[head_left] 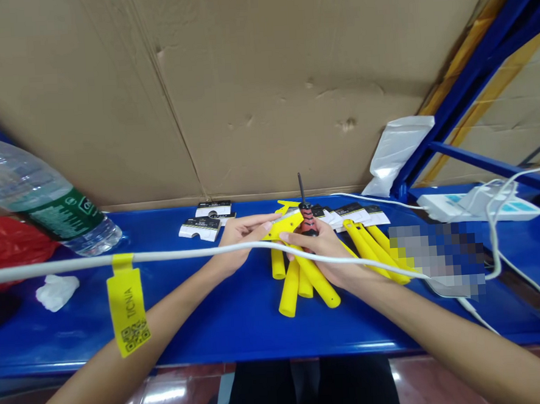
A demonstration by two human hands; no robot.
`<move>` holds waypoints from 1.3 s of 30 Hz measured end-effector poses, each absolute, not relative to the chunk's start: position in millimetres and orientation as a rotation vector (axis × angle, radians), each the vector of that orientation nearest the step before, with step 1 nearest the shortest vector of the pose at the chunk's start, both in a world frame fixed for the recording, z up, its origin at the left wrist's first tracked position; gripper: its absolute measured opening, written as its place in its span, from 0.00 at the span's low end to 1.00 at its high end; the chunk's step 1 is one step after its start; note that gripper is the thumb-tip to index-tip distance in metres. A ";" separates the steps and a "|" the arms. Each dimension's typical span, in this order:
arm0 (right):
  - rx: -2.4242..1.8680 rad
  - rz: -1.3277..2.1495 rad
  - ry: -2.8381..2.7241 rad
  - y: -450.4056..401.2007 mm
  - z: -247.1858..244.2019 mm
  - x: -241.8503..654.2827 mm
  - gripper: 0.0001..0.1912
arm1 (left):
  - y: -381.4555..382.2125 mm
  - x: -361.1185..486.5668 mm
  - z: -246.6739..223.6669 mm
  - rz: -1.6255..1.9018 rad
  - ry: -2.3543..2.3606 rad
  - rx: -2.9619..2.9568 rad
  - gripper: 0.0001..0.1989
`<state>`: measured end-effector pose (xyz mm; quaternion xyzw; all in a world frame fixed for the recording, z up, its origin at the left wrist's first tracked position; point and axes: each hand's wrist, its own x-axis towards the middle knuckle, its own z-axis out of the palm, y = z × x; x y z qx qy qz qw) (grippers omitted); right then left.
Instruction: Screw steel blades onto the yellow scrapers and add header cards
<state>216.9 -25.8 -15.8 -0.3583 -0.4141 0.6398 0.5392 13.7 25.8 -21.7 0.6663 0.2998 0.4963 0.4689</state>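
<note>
My left hand (241,239) is closed on the head of a yellow scraper (286,226), which has small dark holes and a pale metal strip along its upper edge. My right hand (325,247) grips a screwdriver (307,217) by its red and black handle, the dark shaft pointing up and away from me. The right fingers also lie close by the scraper; whether they touch it I cannot tell. Beneath both hands, several yellow tubular handles (290,291) fan out on the blue table (205,334). More yellow handles (369,251) lie right of my right hand.
Small black-and-white packets (200,229) lie behind my left hand, others (358,212) behind my right. A white cable (182,254) with a yellow tag (128,311) crosses in front. A water bottle (55,203) and crumpled tissue (58,292) are left, a power strip (517,210) right.
</note>
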 end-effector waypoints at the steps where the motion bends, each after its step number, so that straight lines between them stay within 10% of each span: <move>1: -0.854 1.521 -0.981 -25.6 -16.5 216.8 0.21 | 25.7 13.4 -21.2 1.212 0.739 1.640 0.19; 23: -0.809 1.531 -0.912 -27.5 -9.8 222.9 0.21 | 56.0 -39.5 15.4 1.342 0.775 1.834 0.21; 31: -0.791 1.544 -0.805 -27.5 -5.8 222.5 0.16 | 76.6 -119.3 10.4 0.354 0.999 2.183 0.18; 39: -0.852 1.645 -0.680 -24.3 -14.4 221.2 0.19 | 76.0 -111.5 5.9 0.173 0.931 2.241 0.14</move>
